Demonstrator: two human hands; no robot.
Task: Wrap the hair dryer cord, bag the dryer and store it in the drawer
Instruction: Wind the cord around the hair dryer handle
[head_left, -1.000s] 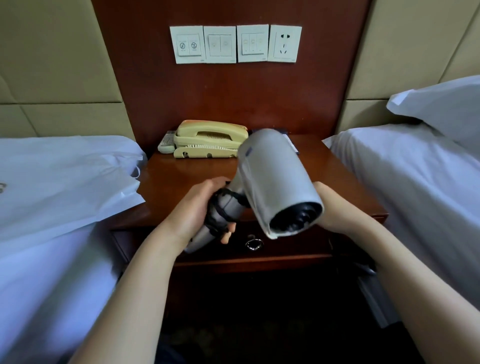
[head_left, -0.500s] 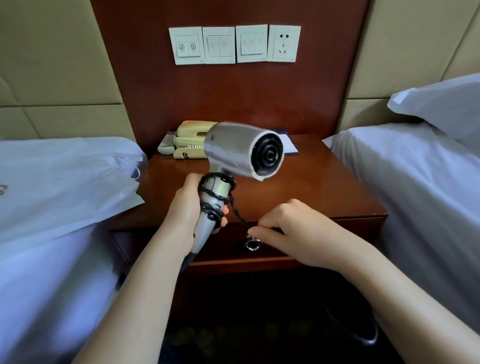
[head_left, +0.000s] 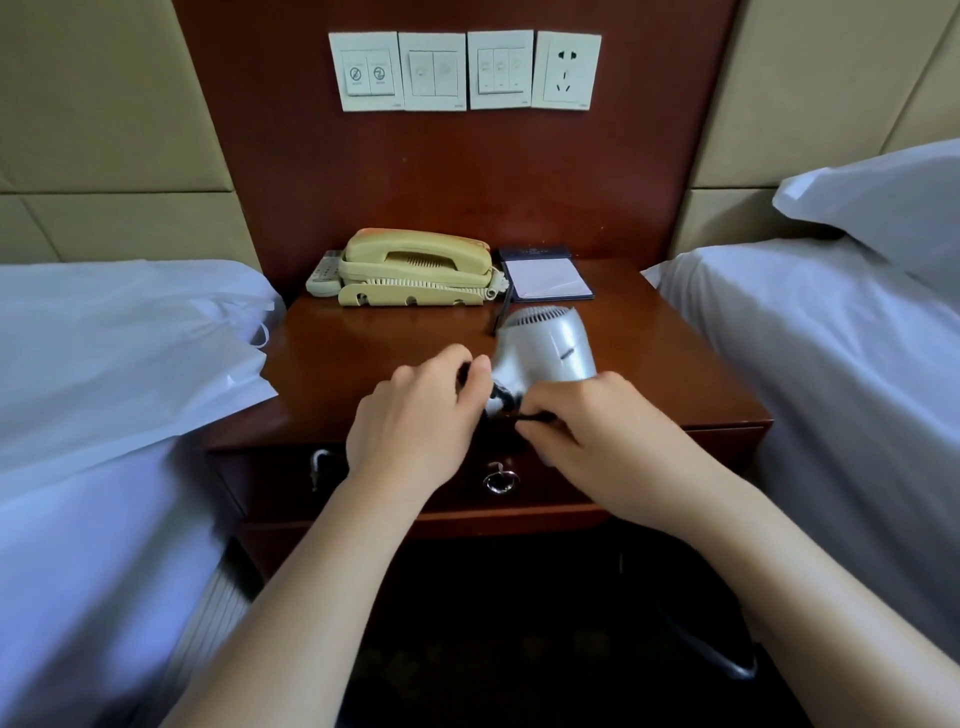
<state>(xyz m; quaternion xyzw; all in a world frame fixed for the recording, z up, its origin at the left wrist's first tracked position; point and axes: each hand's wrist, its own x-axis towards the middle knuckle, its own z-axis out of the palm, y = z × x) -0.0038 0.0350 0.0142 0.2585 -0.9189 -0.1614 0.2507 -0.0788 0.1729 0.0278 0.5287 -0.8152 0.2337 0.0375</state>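
The silver hair dryer (head_left: 545, 345) is low over the wooden nightstand (head_left: 675, 374), its rear grille turned away from me. My left hand (head_left: 415, 421) grips the handle, which is hidden behind my fingers together with most of the wound cord. My right hand (head_left: 582, 426) pinches a stretch of black cord (head_left: 532, 415) just below the dryer's body. A white bag (head_left: 130, 358) lies on the left bed, its corner over the nightstand's edge. The drawer (head_left: 519, 488) under the top is closed, with a ring pull (head_left: 500, 480) at its middle.
A beige telephone (head_left: 415, 267), a remote (head_left: 324, 273) and a notepad (head_left: 545, 275) stand at the back of the nightstand. White beds flank it left (head_left: 78, 545) and right (head_left: 831, 364). Switches and a socket (head_left: 569, 70) are on the wall panel above.
The dryer came down from mid-air to just above the nightstand and turned nozzle toward me. My right hand moved up from the drawer pull area to the handle, still pinching cord.
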